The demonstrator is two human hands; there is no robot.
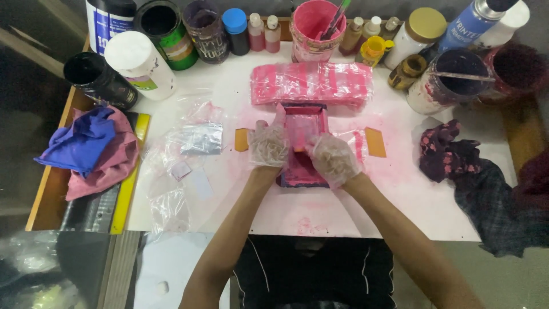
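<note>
Gloved left hand [268,144] and right hand [334,159] (both clenched), each grip grasping pink-stained frame [303,123]

White counter [354,212], pink-stained at centre: jars [140,64] along the top, frame [303,146] mid-frame, rags [91,149] left, dark cloth [457,160] right.

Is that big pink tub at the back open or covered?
Open. The pink tub has no lid; its pink inside shows, and a stirring stick leans out over its rim.
</note>
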